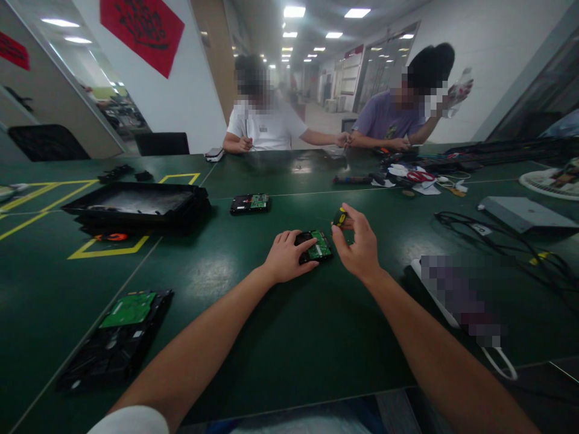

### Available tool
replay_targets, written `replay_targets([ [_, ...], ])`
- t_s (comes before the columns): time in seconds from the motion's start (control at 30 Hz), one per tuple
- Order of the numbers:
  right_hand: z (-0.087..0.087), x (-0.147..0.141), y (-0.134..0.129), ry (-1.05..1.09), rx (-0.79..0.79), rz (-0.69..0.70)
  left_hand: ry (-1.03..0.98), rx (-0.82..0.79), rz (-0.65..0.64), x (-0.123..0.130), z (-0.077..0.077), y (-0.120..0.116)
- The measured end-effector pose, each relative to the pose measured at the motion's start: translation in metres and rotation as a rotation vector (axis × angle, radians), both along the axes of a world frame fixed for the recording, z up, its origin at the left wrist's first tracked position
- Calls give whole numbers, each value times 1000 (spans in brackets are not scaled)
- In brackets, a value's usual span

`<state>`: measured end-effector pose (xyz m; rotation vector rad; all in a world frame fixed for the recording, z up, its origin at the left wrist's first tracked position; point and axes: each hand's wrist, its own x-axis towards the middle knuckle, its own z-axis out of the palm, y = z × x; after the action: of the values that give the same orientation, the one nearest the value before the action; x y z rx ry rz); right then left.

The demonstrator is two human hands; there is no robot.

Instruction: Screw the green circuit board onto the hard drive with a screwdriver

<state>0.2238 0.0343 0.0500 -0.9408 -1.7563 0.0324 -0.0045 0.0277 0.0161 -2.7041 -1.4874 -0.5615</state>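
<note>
My left hand (289,256) lies over the left part of a small hard drive (321,246), its fingers spread on the casing and beside the green circuit board. The drive rests flat on the dark green table (253,337). Just right of it, my right hand (359,244) is raised, thumb and fingers closed on a short black and yellow screwdriver handle (340,217). Whether its tip touches the drive cannot be made out. Another drive (250,203) sits farther back, and a larger one (120,334) with a green board lies at the near left.
Black trays (136,202) are stacked at the left, near an orange item (111,237). At the right are a phone-like object (452,295), black cables (493,232) and a grey box (529,214). Two people sit across the table, near scattered tools and scraps (418,176).
</note>
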Motion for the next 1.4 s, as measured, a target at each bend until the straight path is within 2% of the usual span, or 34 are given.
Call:
replay_targets([
  [0.43,0,-1,0,16,11,24,7,1,-3,0,-1,1],
  [1.0,1,-2,0,22,24,-26,11,7,-3,0,-1,1],
  [1.23,-2,-4,-1,42,-6,30,5,4,0,0,-2,1],
  [1.4,-2,-3,0,37,-3,-34,8,11,0,0,-3,1],
])
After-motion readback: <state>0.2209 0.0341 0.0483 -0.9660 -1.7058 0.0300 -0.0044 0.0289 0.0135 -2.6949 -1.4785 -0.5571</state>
